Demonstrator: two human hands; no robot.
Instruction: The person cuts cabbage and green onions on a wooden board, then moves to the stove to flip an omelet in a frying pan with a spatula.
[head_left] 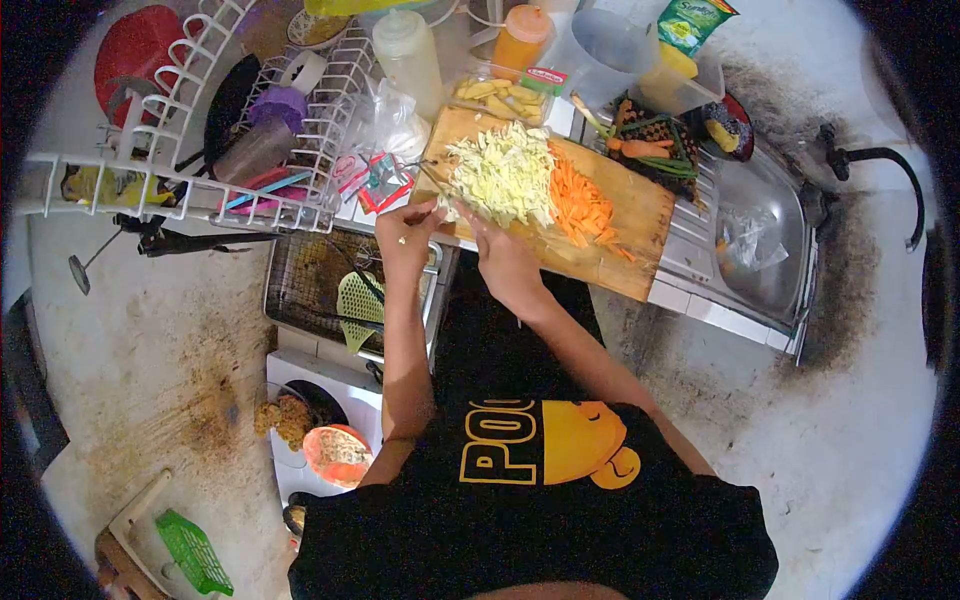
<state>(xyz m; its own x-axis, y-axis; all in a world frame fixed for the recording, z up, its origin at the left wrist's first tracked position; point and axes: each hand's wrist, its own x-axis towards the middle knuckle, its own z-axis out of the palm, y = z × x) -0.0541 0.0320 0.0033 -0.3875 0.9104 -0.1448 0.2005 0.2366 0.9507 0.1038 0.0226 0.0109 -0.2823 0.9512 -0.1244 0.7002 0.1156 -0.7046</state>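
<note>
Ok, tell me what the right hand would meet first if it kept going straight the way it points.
The right hand points up across the cutting board, so it would most likely run first into the shredded cabbage piled just beyond its fingers. Depth is hard to judge from this overhead view.

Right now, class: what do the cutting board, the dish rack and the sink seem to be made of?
Cutting board: wood, matte, going by its tan grain and worn edge. Dish rack: probably coated wire, with thin white glossy bars. Sink: likely stainless steel, a grey reflective basin.
</note>
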